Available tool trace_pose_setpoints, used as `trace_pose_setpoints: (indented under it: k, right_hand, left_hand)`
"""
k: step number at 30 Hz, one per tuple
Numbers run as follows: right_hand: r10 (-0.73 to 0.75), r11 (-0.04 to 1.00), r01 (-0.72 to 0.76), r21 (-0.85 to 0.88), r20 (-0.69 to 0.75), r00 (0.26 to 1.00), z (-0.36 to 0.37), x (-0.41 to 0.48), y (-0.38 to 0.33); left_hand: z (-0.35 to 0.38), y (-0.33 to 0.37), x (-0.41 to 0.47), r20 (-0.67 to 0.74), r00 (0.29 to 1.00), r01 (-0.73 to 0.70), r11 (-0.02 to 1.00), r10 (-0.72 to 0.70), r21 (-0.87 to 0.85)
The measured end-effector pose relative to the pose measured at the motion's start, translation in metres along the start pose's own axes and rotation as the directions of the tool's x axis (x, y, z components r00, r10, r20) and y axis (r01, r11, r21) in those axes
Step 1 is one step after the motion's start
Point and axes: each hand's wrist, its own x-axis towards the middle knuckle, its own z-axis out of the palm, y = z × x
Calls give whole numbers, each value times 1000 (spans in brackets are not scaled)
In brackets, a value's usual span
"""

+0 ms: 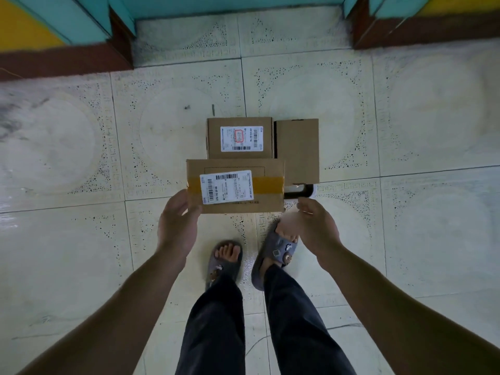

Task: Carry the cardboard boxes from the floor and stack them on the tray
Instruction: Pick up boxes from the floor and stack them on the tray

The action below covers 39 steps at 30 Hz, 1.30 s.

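Three cardboard boxes: taped box [267, 169], labelled box [213, 138], plain box [297, 150]. Two labels: front label [226, 187], rear label [241, 138]. Two hands: left hand [177, 220], right hand [316, 226]. Two slippers: left slipper [223, 262], right slipper [276, 253]. One tray [297, 191].

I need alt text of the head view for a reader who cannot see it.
A person's left hand grips the left edge of a taped cardboard box, while the right hand is beside its right corner, not touching. A labelled box and a plain box lie on the tiled floor beyond.
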Motion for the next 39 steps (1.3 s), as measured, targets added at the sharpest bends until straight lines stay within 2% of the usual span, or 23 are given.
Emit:
trace_pose_setpoints:
  k: [8, 13, 18, 23, 33, 36, 38, 39]
  right_hand:
    - [-49, 996, 54, 69, -72, 996, -27, -100, -24]
    - [-57, 987, 79, 137, -158, 986, -58, -179, -34]
    - [-80, 953, 157, 259, -284, 955, -96, -257, -33]
    - [-19, 882, 185, 434, -357, 934, -132, -311, -13]
    - [77, 733, 277, 621, -480, 874, -240, -378, 86]
    - [125, 705, 265, 658, -483, 867, -278, -395, 135]
    - [158, 677, 289, 677, -517, 841, -320, -403, 184]
    - [168, 665, 303, 683, -532, 830, -335, -404, 198]
  left_hand:
    - [-42, 66, -74, 120, 986, -94, 984, 112, -150]
    - [-77, 108, -134, 219, 952, -176, 969, 212, -172]
    - [-104, 161, -198, 304, 900, -254, 942, 313, -218]
    - [-102, 198, -264, 435, 815, -317, 923, 382, -218]
    - [-4, 238, -405, 631, 632, -424, 882, 450, -204]
    - [47, 243, -450, 699, 580, -446, 881, 418, -157]
    - [100, 253, -497, 749, 511, -488, 860, 421, -150]
    - [115, 258, -510, 757, 500, -491, 858, 421, -153]
